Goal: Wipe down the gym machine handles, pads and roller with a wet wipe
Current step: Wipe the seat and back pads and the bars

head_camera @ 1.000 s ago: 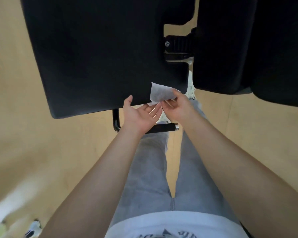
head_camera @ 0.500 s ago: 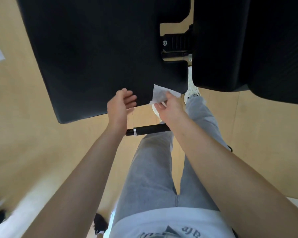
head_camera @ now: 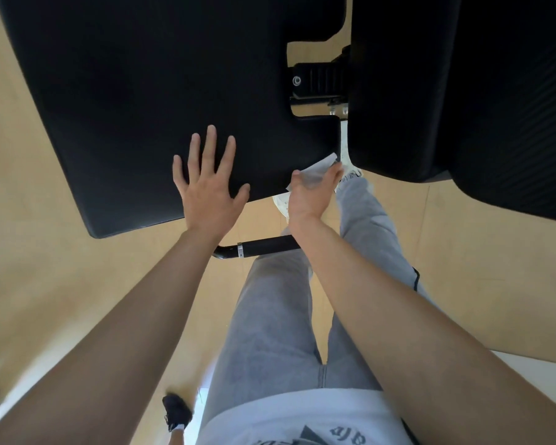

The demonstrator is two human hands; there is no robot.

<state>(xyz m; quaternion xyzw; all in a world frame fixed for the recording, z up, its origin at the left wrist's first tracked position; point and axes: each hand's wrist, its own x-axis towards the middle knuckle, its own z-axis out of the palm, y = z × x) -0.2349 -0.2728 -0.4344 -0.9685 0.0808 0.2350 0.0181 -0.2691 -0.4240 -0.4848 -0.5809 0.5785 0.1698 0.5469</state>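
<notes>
— Fingers spread and straight, the left hand [head_camera: 209,191] lies flat on the large black pad [head_camera: 161,91], gripping nothing. That is the head camera's view, looking down over both forearms

— And the other hand?

— At the pad's near right corner, the right hand [head_camera: 308,194] has the wet wipe [head_camera: 318,170] under it. A white edge of the wipe shows above the hand, between thumb and fingers. That hand is blurred, so I cannot tell whether the fingers curl round the wipe or press it flat

— Where does the wipe sit against the machine?

— Right on the near edge of the large pad, just beside the gap that parts it from the second pad [head_camera: 463,91] on the right. A black ribbed bracket [head_camera: 318,80] shows in a notch between the two pads, farther from the camera

— Anything else of the machine?

— A black handle [head_camera: 267,245] on a bent bar runs crosswise below the pad's edge, between the two wrists; the right forearm crosses over its right end

— And the surroundings?

— Grey trousers [head_camera: 276,316] and a white shirt [head_camera: 302,419] fill the lower middle. A white shoe [head_camera: 281,202] shows just beside the right wrist, and a black shoe [head_camera: 175,409] near the bottom edge. Pale wooden floor [head_camera: 29,252] lies under everything
</notes>
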